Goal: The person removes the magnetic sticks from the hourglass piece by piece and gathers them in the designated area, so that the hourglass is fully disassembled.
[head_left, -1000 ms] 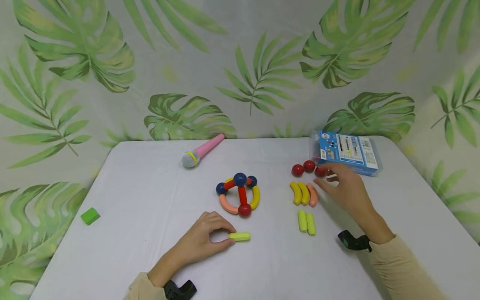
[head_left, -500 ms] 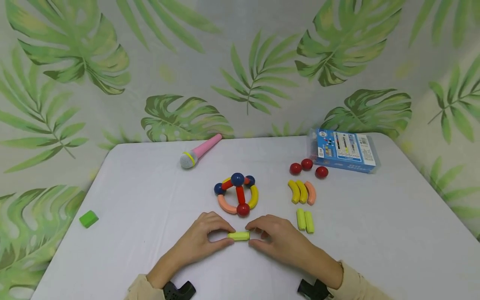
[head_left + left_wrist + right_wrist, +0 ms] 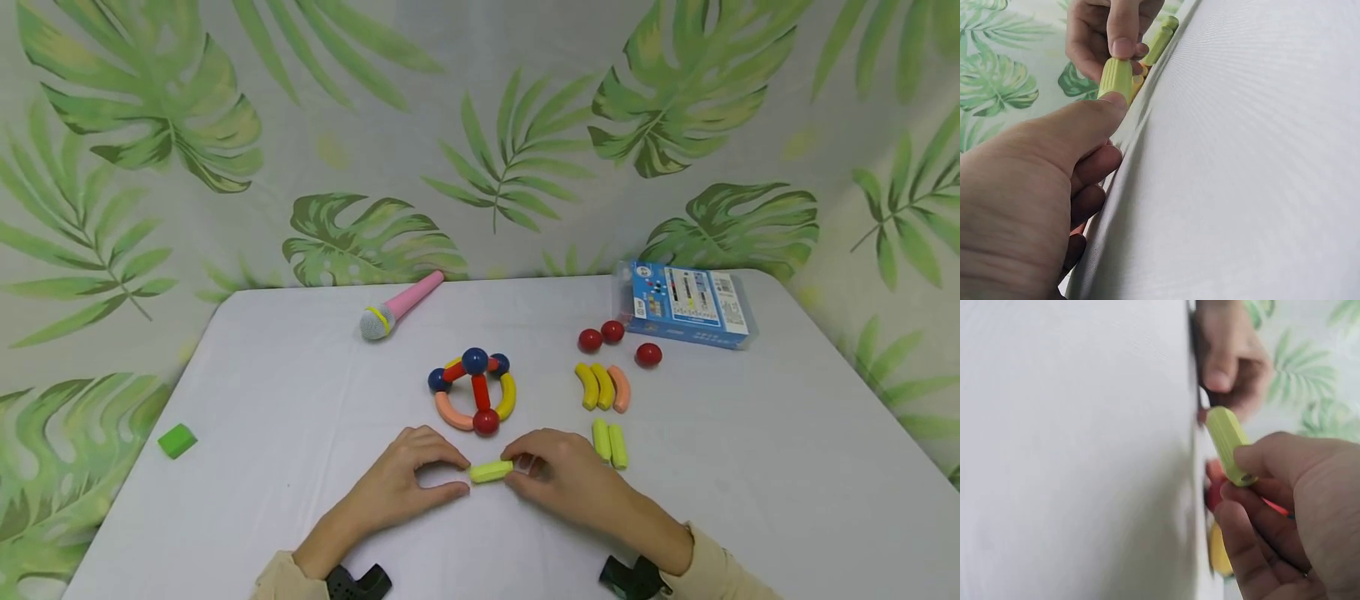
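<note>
Left wrist view has one end of the light-green rod [image 3: 491,472] hidden behind the thumb of the left hand [image 3: 408,479]. The rod is just on the near side of the ball-and-rod model [image 3: 482,393], its long axis left to right, slightly slanted. Narrow grip of the right hand [image 3: 570,473] pinches its right end; the left hand, earlier holding it, is parted.

Setting: a toy-play tabletop; room type beyond it cannot be told; a table under smooth white cloth [image 3: 300,433] stands against a pale fabric backdrop printed with green tropical leaves [image 3: 480,125]; play indicated by a pink plastic toy microphone with grey head [image 3: 408,301], a red, blue, yellow and salmon ball-and-rod construction [image 3: 481,392], and a blue printed box [image 3: 686,304].
</note>
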A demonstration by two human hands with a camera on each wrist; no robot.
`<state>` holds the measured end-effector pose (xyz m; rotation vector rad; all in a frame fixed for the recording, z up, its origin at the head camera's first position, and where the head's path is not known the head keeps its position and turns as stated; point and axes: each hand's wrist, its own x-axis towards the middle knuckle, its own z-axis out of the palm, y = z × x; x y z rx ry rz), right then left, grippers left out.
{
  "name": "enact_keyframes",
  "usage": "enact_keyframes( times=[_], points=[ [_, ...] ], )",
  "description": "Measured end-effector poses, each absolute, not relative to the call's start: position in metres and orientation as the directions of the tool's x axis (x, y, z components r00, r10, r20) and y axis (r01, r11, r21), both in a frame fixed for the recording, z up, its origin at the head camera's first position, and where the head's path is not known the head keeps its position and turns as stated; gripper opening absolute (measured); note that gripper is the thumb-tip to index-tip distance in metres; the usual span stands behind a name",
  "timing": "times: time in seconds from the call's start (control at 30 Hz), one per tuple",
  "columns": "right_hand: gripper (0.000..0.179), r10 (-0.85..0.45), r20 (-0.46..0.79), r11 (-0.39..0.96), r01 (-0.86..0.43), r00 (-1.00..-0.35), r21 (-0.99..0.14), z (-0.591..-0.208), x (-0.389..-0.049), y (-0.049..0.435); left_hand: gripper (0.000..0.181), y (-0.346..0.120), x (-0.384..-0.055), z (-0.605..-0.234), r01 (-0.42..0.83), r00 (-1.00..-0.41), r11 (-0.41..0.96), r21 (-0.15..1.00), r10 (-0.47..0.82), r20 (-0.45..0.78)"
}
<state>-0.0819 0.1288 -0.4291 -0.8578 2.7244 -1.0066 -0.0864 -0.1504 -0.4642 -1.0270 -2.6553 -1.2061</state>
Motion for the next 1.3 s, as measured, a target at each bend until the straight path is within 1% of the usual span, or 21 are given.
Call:
enact_keyframes(
  times=[0.13,0.3,0.43,0.57,0.67,0.77,0.93,1.2,1.3],
  points=[
    [0.024,-0.519,0.090,0.588,-0.431,-0.850,-0.685,-0.421,-0.087,0.162,0.019,-0.150,-0.088,-0.465,0.604,-0.770,0.467,0.646,0.550,0.322],
    [0.023,-0.421,0.116,0.560,-0.358,-0.900,-0.747,-0.412,-0.093,0.214,0.018,-0.149,-0.089,-0.466,0.619,-0.760,0.447,0.645,0.549,0.349],
    [0.025,-0.335,0.084,0.620,-0.286,-0.939,-0.730,-0.407,-0.096,0.250,0.018,-0.149,-0.090,-0.466,0.623,-0.758,0.445,0.643,0.545,0.357],
    [0.026,-0.308,0.010,0.686,-0.229,-0.951,-0.691,-0.406,-0.101,0.273,0.017,-0.150,-0.089,-0.466,0.620,-0.763,0.449,0.644,0.537,0.360],
    [0.023,-0.309,-0.055,0.702,-0.189,-0.949,-0.686,-0.409,-0.106,0.281,0.018,-0.151,-0.089,-0.465,0.610,-0.770,0.452,0.650,0.531,0.353],
    [0.019,-0.312,-0.087,0.710,-0.171,-0.946,-0.683,-0.413,-0.110,0.284,0.018,-0.151,-0.088,-0.465,0.601,-0.776,0.453,0.658,0.528,0.345],
    [0.016,-0.312,-0.073,0.732,-0.191,-0.947,-0.654,-0.422,-0.116,0.280,0.018,-0.151,-0.088,-0.466,0.602,-0.774,0.444,0.663,0.529,0.348],
    [0.011,-0.332,-0.005,0.758,-0.264,-0.943,-0.596,-0.426,-0.116,0.273,0.018,-0.150,-0.088,-0.466,0.600,-0.776,0.444,0.666,0.527,0.347],
    [0.015,-0.301,0.104,0.782,-0.308,-0.948,-0.542,-0.424,-0.115,0.276,0.018,-0.151,-0.088,-0.466,0.597,-0.777,0.445,0.667,0.528,0.343]
  ],
)
